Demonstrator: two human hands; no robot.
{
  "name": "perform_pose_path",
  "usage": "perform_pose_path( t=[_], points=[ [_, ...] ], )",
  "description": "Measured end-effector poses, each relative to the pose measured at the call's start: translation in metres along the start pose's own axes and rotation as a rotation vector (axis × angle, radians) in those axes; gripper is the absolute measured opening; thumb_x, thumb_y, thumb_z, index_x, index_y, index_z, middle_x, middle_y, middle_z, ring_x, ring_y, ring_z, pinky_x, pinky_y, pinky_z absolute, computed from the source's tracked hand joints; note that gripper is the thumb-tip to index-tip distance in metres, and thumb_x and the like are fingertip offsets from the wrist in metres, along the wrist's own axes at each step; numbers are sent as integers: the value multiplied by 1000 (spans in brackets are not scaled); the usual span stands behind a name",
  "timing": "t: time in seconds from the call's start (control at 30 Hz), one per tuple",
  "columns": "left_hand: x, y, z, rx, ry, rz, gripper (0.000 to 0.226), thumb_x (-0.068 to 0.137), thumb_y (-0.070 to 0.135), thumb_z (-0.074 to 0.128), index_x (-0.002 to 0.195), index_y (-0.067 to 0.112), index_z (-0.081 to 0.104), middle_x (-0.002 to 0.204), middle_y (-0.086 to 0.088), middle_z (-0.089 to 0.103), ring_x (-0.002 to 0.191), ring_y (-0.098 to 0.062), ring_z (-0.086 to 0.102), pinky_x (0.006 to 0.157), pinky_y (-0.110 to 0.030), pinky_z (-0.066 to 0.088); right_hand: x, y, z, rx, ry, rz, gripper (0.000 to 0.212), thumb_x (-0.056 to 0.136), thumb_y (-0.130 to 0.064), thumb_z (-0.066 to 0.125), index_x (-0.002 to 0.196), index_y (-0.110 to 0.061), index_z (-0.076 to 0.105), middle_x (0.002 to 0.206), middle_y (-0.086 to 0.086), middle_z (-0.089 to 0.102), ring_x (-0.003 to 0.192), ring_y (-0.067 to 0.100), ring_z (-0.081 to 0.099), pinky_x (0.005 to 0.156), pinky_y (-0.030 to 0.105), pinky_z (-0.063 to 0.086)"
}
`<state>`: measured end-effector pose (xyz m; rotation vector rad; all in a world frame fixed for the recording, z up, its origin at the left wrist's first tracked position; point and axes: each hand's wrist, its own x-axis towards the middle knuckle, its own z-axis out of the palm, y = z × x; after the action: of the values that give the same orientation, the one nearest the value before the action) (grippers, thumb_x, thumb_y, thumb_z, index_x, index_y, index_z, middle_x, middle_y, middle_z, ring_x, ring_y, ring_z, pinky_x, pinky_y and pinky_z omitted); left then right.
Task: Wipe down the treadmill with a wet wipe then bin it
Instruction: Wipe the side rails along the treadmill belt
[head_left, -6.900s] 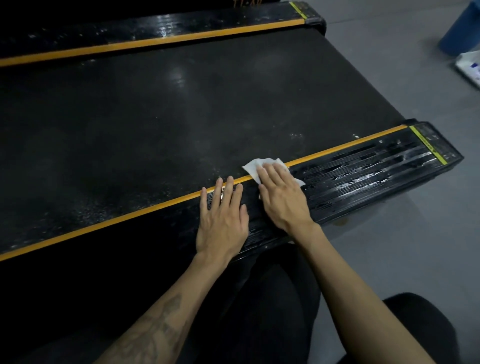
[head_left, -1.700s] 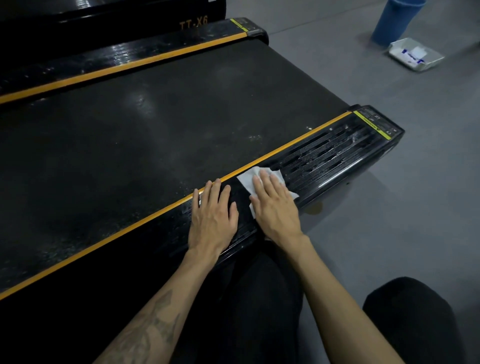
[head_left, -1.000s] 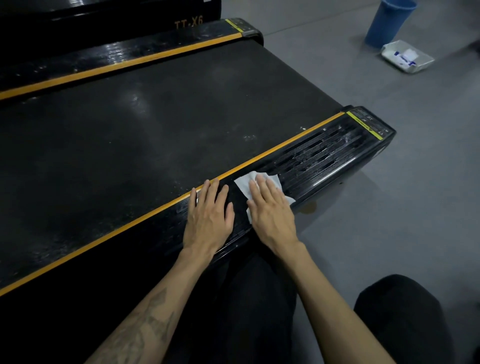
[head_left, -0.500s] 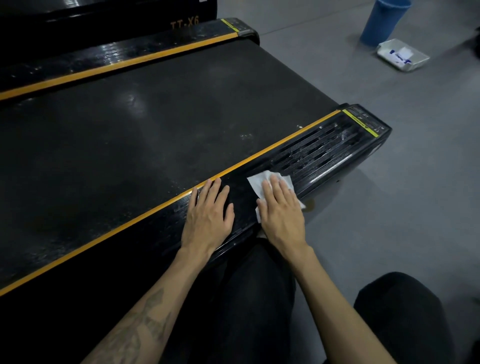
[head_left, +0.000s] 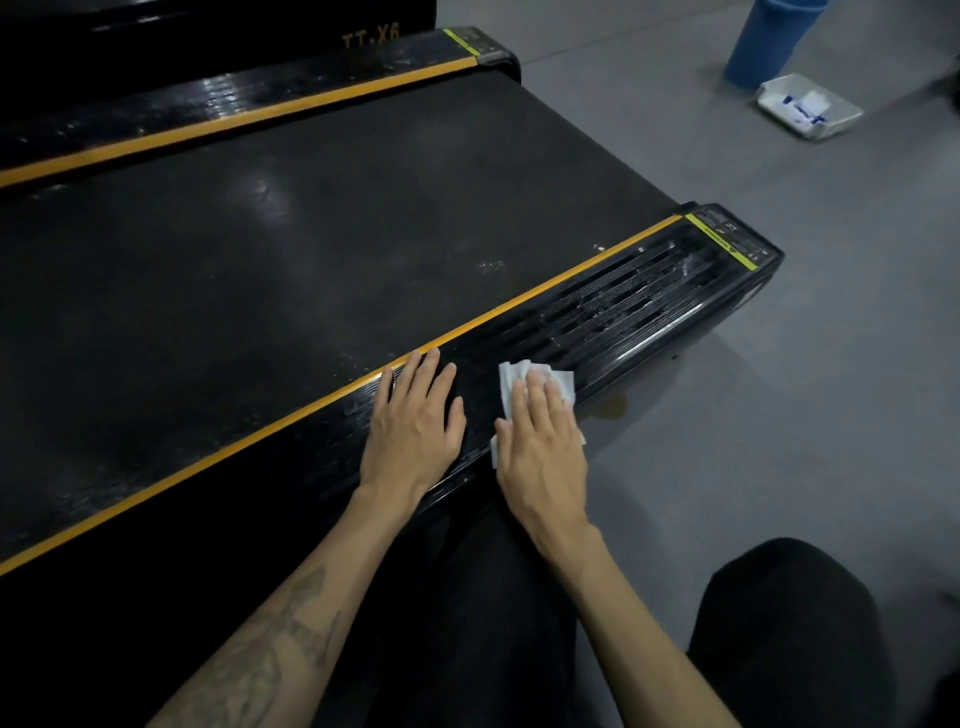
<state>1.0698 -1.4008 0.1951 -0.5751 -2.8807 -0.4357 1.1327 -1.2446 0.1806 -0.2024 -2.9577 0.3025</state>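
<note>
1. White wet wipe (head_left: 540, 382) lies flat on the near side rail (head_left: 623, 306) of the treadmill (head_left: 260, 249), on the ribbed black strip just outside the yellow stripe (head_left: 519, 306).
2. Our right hand (head_left: 543, 441) presses the wipe with straight, spread fingers; nothing is pinched. The wipe's crumpled far edge shows beyond the fingertips.
3. Our left hand (head_left: 415, 421) rests flat on the same rail, just beside the right hand, fingers extended, holding nothing. We judge it a brace only.
4. Key relation: the rail's long axis runs from the near left toward the far right corner of the treadmill. The wipe sits under the right hand, so that hand is the nearer and working one. The rail's end toward the far right corner looks streaked and glossy, seemingly wet.
5. Judgement: wiping in progress; strokes should follow the rail's axis.
6. Blue bin (head_left: 769, 41) stands on the floor well beyond the far right corner, a white tray (head_left: 808, 106) just beside it. Binning not yet done.
</note>
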Motion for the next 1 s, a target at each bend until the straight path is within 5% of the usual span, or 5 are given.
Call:
perform_pose_path(
  t=[0.3,0.5,0.63,0.83,1.0],
  points=[
    [-1,1,-3,-2,-12,0,49,106,35,44,148,13,51,161,-9,41,153,-24,31,125,-52,26,2,15,-9,13,36,56,63,107,-40,17,156,-7,39,165,14,31,155,29,24,127,46,21],
    [-1,0,-3,-2,-18,-4,49,106,35,43,149,13,51,162,-9,40,154,-24,30,125,-52,25,16,18,-9,48,-8,-84,61,107,-45,23,157,-14,40,166,10,31,156,27,22,128,45,16],
    [-1,0,-2,-3,-12,2,47,107,34,44,149,13,51,161,-9,42,153,-24,31,125,-52,25,9,30,-11,57,37,19,63,107,-47,22,158,-13,37,167,8,28,157,22,17,129,42,11],
    [0,0,-3,-8,-11,-1,47,107,33,43,148,12,52,159,-10,44,152,-25,33,125,-52,26,-3,14,-6,87,74,-53,59,105,-45,34,152,-11,47,162,10,39,154,27,28,126,47,21],
    [-2,1,-4,-6,-18,3,47,107,32,42,148,12,51,160,-10,43,153,-25,32,125,-52,25,-1,31,-7,57,53,63,63,107,-49,24,159,-15,36,168,6,26,158,20,13,128,38,1]
  ],
)
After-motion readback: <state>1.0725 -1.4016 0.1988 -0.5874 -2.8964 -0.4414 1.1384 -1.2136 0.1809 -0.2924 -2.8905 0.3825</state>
